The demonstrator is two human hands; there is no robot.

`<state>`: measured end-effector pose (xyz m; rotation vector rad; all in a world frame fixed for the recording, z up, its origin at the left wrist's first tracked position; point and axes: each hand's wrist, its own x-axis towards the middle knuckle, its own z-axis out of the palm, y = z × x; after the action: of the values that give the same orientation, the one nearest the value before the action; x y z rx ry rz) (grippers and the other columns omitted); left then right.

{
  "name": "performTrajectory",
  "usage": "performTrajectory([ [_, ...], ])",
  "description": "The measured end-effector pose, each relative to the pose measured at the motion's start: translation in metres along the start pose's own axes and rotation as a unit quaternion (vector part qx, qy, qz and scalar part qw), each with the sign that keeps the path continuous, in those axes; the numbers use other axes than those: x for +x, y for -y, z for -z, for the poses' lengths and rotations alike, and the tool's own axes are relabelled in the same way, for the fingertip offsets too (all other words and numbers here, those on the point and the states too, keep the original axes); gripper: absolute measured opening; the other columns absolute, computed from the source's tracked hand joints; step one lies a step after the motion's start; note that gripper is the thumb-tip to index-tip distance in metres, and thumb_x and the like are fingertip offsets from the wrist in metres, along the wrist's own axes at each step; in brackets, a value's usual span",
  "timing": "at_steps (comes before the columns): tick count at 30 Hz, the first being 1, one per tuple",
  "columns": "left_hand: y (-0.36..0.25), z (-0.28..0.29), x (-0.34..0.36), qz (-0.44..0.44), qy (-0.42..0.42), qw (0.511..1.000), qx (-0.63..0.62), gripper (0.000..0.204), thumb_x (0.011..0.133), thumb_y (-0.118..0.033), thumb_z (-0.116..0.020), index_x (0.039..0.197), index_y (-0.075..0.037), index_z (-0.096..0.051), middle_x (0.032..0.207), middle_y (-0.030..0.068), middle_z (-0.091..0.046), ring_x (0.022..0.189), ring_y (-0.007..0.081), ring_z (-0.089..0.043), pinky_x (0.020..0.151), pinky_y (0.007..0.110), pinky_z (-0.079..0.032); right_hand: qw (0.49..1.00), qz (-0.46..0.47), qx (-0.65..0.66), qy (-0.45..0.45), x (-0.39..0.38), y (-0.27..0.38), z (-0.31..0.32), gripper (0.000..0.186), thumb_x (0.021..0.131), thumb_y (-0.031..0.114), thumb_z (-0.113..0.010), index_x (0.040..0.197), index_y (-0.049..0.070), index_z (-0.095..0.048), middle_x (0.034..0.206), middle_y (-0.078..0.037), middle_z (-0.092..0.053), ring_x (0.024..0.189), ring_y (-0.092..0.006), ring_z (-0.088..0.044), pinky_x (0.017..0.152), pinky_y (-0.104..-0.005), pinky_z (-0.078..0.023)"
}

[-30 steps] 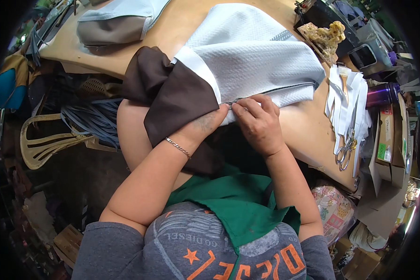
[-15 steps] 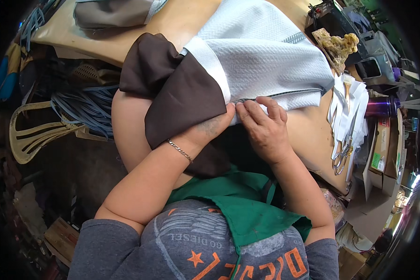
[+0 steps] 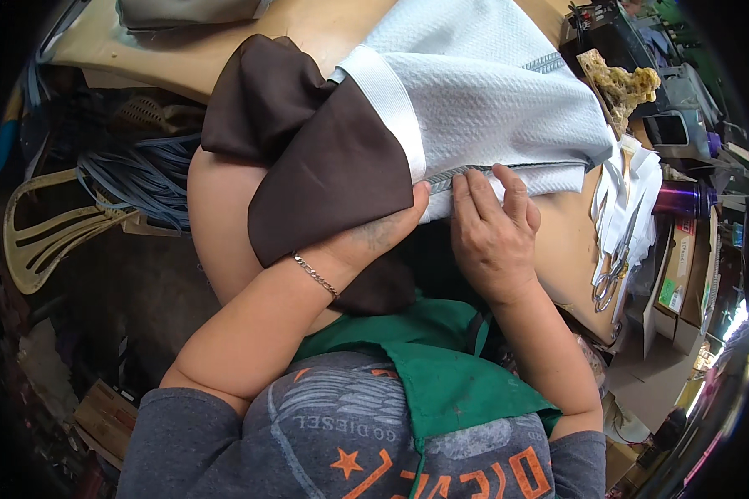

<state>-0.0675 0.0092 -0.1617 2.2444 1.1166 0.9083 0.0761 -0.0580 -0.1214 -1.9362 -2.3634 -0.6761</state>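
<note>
A white textured fabric cover (image 3: 491,108) with a white band and a dark brown lining (image 3: 333,166) lies over the table edge and my lap. My left hand (image 3: 383,229) grips its near edge where brown meets white, thumb on top, fingers hidden beneath the cloth. Along that edge runs a grey stitched seam (image 3: 445,180). To the right, my right hand (image 3: 495,237) has its fingertips on the seam and holds the edge; its thumb is hidden. Another grey seam (image 3: 545,62) shows farther up the cover.
Scissors (image 3: 612,279) and white strips (image 3: 641,183) lie at the table's right side, near a lump of yellowish foam (image 3: 617,83) and a purple tumbler (image 3: 682,200). Cardboard boxes (image 3: 678,274) stand beyond. At left, blue-grey cords (image 3: 141,183) hang over a beige plastic chair (image 3: 37,224).
My right hand has slid right along the seam, away from my left thumb, uncovering more of the grey stitching. My left hand keeps its hold. The view has shifted slightly.
</note>
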Motion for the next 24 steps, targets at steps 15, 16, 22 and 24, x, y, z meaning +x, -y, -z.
performTrajectory([
  [15,0.0,0.005,-0.002,-0.016,0.012,0.999,0.043,0.033,0.077,-0.034,-0.058,0.079,-0.002,-0.06,0.074,0.0102,-0.061,0.065,0.0228,-0.058,0.061,0.032,-0.044,0.997,-0.067,-0.009,0.047,0.006,-0.014,0.005,0.032,0.075,0.027,-0.054,0.093,0.001,-0.059,0.095,-0.006,-0.054,0.103,-0.0295,-0.047,0.079,-0.0388,-0.035],
  [16,0.0,0.005,-0.001,-0.016,0.013,0.999,0.047,0.033,0.077,-0.034,-0.058,0.08,-0.002,-0.06,0.075,0.0106,-0.061,0.065,0.0231,-0.058,0.061,0.032,-0.044,0.996,-0.075,-0.007,0.047,0.005,-0.018,0.004,0.032,0.075,0.027,-0.054,0.093,0.001,-0.059,0.095,-0.007,-0.054,0.103,-0.0299,-0.047,0.079,-0.0392,-0.036],
  [22,-0.001,0.0,0.001,-0.025,-0.003,0.998,0.058,0.036,0.076,-0.036,-0.058,0.085,-0.001,-0.06,0.082,0.0133,-0.06,0.072,0.0257,-0.057,0.068,0.034,-0.043,0.984,-0.163,-0.015,0.065,-0.008,-0.049,-0.01,0.038,0.078,0.03,-0.051,0.101,0.002,-0.058,0.104,-0.008,-0.054,0.107,-0.0304,-0.045,0.085,-0.0435,-0.035],
  [24,-0.008,0.001,0.008,-0.031,0.007,0.996,0.082,0.039,0.076,-0.037,-0.058,0.09,0.0,-0.059,0.087,0.0146,-0.059,0.079,0.0265,-0.056,0.072,0.034,-0.043,0.978,-0.199,-0.016,0.057,-0.01,-0.056,-0.016,0.04,0.079,0.032,-0.05,0.103,0.002,-0.058,0.106,-0.008,-0.054,0.109,-0.0304,-0.044,0.087,-0.0439,-0.034],
])
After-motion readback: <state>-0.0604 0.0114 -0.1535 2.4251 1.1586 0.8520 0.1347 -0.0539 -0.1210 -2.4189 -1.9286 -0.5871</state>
